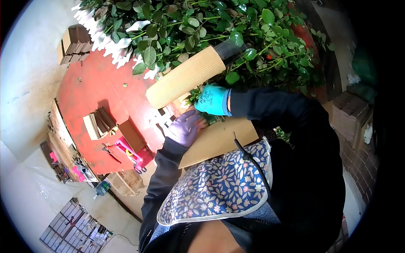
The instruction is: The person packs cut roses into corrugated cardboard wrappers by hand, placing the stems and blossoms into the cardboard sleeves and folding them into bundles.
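My right hand [212, 100], in a teal glove, curls around green leafy rose stems [195, 96]; much of its grip is hidden. Just left of it, my left hand [184, 128] wears a thin purple glove, with fingers stretched out against the bundle's pale flower heads [184, 103]. Below both hands, a sheet of corrugated cardboard [221, 139] lies against the patterned apron [219, 181]. Beyond them rests a rolled corrugated wrap [187, 76], with clear plastic film [231, 49] sticking out of its right end.
Many leafy roses [181, 31] with white-netted heads [105, 42] heap at the back of the red table [84, 88]. Folded cardboard pieces [99, 123], a pink tape dispenser [131, 154] and dark pliers [111, 153] lie leftward. Cardboard stacks [350, 109] stand at right.
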A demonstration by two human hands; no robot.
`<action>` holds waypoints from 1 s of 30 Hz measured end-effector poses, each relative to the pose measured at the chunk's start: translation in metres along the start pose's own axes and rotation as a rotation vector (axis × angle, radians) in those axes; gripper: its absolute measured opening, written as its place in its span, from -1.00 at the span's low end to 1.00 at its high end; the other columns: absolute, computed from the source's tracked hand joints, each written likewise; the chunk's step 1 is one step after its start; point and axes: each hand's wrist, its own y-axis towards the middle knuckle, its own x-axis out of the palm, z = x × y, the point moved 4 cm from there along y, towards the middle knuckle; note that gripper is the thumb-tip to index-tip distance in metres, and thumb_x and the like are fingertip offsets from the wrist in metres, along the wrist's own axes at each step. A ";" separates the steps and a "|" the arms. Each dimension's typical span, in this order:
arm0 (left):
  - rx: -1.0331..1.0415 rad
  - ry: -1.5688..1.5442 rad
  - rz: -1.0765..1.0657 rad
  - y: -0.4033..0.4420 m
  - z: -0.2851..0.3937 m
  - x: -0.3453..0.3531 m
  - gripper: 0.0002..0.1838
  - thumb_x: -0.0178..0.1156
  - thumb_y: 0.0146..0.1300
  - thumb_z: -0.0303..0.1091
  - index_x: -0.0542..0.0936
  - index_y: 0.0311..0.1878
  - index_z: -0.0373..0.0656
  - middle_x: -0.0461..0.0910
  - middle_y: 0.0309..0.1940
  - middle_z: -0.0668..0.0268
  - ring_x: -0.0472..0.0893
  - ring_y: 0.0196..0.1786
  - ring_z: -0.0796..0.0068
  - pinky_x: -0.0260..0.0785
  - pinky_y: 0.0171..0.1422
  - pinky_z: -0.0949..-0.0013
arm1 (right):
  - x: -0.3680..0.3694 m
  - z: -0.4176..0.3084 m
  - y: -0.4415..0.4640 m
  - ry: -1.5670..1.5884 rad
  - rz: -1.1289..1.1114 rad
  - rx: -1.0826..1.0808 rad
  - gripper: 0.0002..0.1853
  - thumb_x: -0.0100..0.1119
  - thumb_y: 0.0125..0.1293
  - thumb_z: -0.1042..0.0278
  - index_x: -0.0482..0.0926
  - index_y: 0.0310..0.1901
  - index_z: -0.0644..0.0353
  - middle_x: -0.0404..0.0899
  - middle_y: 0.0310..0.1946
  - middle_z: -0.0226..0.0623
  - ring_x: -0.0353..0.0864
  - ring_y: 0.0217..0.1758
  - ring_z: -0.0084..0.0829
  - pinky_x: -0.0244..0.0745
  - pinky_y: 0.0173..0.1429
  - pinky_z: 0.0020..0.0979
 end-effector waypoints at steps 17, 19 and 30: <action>-0.023 0.107 0.079 -0.002 0.006 -0.010 -0.54 0.28 0.13 -0.42 0.56 0.15 -0.09 0.50 0.18 -0.02 0.64 0.00 -0.07 0.55 0.05 0.13 | 0.004 0.007 0.006 -0.020 0.240 0.103 -0.78 0.01 0.29 0.26 0.58 -0.20 0.18 0.64 -0.46 -0.19 0.67 -0.39 -0.18 0.51 -0.25 -0.20; -0.073 0.157 0.061 -0.005 0.000 -0.006 -0.53 0.29 0.14 -0.35 0.55 0.17 -0.02 0.46 0.22 -0.03 0.65 -0.03 -0.09 0.57 -0.02 0.08 | 0.003 0.005 0.004 -0.012 0.239 0.090 -0.76 0.00 0.28 0.28 0.56 -0.15 0.24 0.64 -0.43 -0.19 0.67 -0.38 -0.19 0.52 -0.22 -0.22; -0.146 0.136 -0.091 -0.002 0.017 -0.017 -0.65 0.20 0.21 -0.20 0.59 0.08 0.05 0.39 0.28 0.00 0.69 -0.22 0.09 0.59 -0.18 0.16 | -0.184 -0.013 -0.001 0.371 0.425 -0.134 -0.81 0.15 0.25 0.25 0.58 -0.15 0.11 0.59 -0.43 -0.20 0.62 -0.37 -0.14 0.49 -0.28 -0.08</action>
